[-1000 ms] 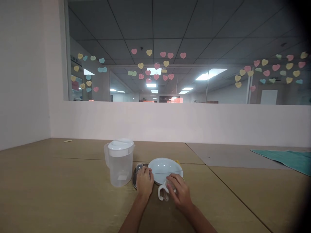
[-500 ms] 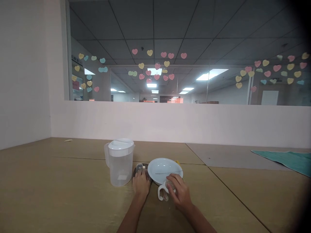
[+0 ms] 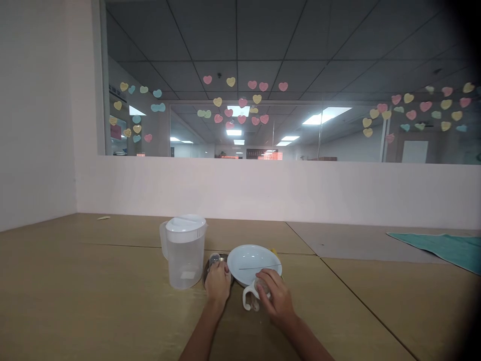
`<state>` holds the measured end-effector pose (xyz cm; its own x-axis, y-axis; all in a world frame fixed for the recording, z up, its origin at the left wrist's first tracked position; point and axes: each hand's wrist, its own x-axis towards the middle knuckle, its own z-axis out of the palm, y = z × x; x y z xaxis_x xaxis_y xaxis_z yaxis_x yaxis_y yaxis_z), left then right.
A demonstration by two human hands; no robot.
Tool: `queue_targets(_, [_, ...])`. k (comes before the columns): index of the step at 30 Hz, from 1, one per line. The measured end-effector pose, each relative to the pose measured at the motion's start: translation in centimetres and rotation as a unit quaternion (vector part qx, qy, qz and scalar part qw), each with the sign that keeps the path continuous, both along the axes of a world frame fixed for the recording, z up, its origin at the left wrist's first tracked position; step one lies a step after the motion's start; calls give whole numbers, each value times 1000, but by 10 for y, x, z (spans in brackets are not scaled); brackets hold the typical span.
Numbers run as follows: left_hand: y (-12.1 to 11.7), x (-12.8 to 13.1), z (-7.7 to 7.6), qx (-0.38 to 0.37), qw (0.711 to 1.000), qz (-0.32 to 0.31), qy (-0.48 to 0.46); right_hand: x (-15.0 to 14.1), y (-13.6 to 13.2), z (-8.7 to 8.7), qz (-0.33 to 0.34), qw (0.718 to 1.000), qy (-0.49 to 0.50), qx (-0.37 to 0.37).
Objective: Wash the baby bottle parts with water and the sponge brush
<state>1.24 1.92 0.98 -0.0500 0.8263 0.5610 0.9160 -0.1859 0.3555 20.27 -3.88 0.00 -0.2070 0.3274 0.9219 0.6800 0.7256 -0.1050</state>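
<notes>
My left hand [image 3: 218,283] is curled over a round metal dish [image 3: 206,277]. A small clear, round-ended object [image 3: 214,258] pokes out beyond its fingers; the fingertips are hidden. My right hand [image 3: 276,296] is closed round a small cup-like thing with a white curved handle [image 3: 248,297]. Something pale and rounded shows between thumb and fingers there. Just behind it stands a shallow white bowl [image 3: 250,255], with a thin straight stick or rod [image 3: 259,267] lying across it. A lidded translucent plastic pitcher [image 3: 186,260] is upright to the left of my left hand.
Something small and yellow [image 3: 274,250] peeks out behind the bowl. At the right lies a green cloth [image 3: 443,246] on the table [image 3: 112,301]. A flat pale scrap [image 3: 103,218] rests near the back wall, below a window with heart-shaped notes.
The fingers of my left hand have curled inward over the metal dish. My right hand and the white-handled thing stay in place; the view has shifted slightly.
</notes>
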Motion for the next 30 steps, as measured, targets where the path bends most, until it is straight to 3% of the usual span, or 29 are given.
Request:
queue_targets(4, [0, -6, 4, 38, 999, 4, -31, -1, -1, 2, -5, 1000, 2, 8])
queue_targets(7, [1, -9, 5, 108, 990, -3, -93, -2, -2, 3, -7, 1000, 6, 21])
queue_targets(11, [0, -5, 7, 280, 934, -34, -220, -2, -4, 8, -8, 999, 1, 42])
queue_targets(14, [-9, 7, 11, 380, 886, -67, -258, -1, -6, 11, -11, 998, -1, 54])
queue_targets(16, [-18, 17, 13, 434, 862, -115, -235, 0, -6, 11, -15, 998, 8, 63])
queue_targets(19, [-37, 32, 16, 502, 821, -239, -129, 1, -4, 8, -23, 996, 36, 73])
queue_targets(22, [-53, 43, 19, 528, 785, -324, -28, 2, -1, 4, -28, 994, 71, 83])
queue_targets(27, [-71, 54, 24, 489, 767, -413, 49, 1, 7, -1, -59, 983, 91, 145])
queue_targets(30, [-76, 56, 26, 484, 762, -425, 59, 2, 12, -5, -86, 973, 116, 181])
